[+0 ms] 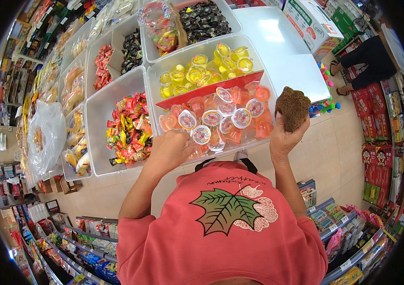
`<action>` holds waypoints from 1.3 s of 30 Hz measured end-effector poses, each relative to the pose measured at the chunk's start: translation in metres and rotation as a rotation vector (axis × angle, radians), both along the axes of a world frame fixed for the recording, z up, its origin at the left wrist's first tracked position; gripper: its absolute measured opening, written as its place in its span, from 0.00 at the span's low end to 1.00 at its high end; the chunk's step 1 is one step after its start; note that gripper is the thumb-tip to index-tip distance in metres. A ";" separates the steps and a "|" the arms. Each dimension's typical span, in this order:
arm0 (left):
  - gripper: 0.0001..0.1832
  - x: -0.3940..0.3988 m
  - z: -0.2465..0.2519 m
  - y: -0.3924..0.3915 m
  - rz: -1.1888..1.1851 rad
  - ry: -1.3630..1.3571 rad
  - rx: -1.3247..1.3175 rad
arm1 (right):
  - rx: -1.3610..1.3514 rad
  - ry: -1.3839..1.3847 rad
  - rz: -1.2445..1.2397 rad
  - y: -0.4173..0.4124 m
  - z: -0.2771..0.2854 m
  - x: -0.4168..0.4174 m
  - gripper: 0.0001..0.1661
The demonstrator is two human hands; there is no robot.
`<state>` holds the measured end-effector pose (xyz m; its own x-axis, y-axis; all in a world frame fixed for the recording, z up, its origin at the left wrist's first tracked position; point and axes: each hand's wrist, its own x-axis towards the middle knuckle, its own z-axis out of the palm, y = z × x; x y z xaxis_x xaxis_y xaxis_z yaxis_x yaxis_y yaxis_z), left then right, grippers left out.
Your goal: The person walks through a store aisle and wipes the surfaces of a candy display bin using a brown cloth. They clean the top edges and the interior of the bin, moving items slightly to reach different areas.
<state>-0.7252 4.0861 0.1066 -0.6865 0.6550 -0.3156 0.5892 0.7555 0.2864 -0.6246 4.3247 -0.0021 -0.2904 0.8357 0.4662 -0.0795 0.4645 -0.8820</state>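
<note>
My right hand [287,139] holds up a brown, rough-textured cloth or sponge [292,108] just off the right side of a clear plastic bin [223,155]. My left hand [171,148] is at the bin's front left corner, its fingers curled beside the jelly cups; whether they grip anything is hidden. Orange-pink jelly cups [212,117] with printed white lids fill the near half of the bin. A red divider [210,89] separates them from the yellow jelly cups [202,73] at the back.
Left of it, another bin [97,117] holds wrapped candies [130,128]. Behind are black-wrapped sweets [205,21] and a plastic jar [161,28]. A white tabletop [276,46] adjoins on the right, with a carton [314,26]. A person's legs [362,64] stand beyond. Stocked shelves [344,228] lie behind me.
</note>
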 end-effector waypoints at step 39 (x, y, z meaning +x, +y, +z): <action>0.28 -0.034 -0.005 0.036 0.233 -0.127 0.665 | -0.013 0.044 0.040 -0.002 0.008 -0.002 0.35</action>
<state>-0.7594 4.1220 0.1017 -0.8165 0.5772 0.0130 0.3653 0.4991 0.7858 -0.6263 4.3231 0.0059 -0.3033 0.8297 0.4686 -0.1366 0.4488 -0.8831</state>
